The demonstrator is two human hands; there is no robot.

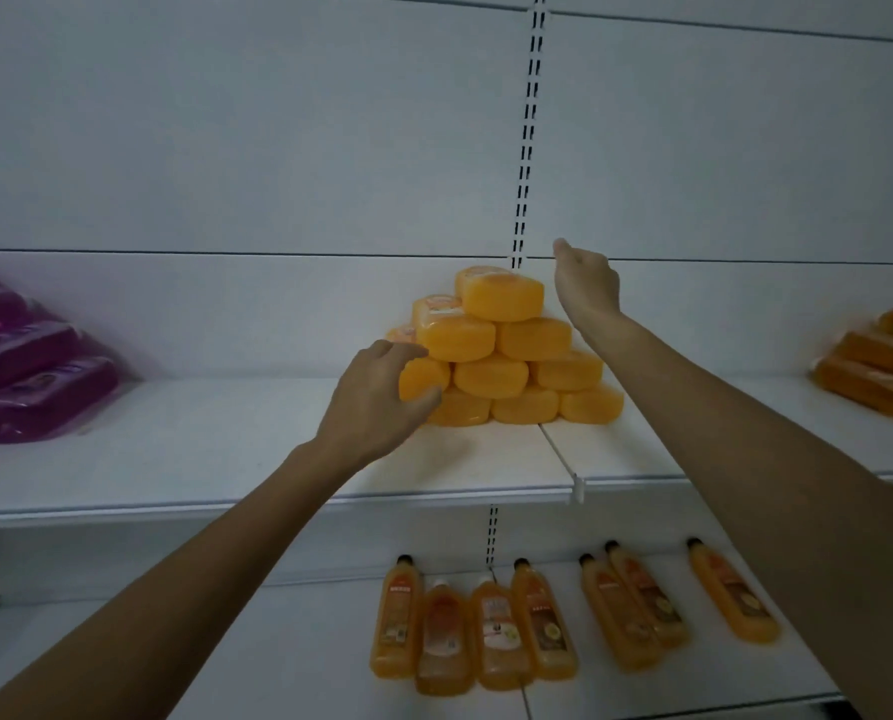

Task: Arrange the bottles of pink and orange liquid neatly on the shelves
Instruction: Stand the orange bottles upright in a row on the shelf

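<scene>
Steadying the orange pyramid on the upper shelf, we have our left hand cupped on one bottle at the stack's left edge, second row up — the fingers curl over its top while the thumb sits under its base end, a loose grip rather than a tight one, as far as we can judge. Our right hand hangs just right of the top bottle, apparently holding nothing; from behind we cannot tell whether its fingers are spread or closed. The pyramid looks nearly built, four rows with bases facing us. Well to the left of our left fingers the pink bottles lie stacked flat, and far right of our right fingers a smaller orange pile sits at the frame's edge. Below both hands, on the lower shelf, loose orange bottles lie flat — four side by side, three more angled apart. Those, we judge, are what is left to tidy.
</scene>
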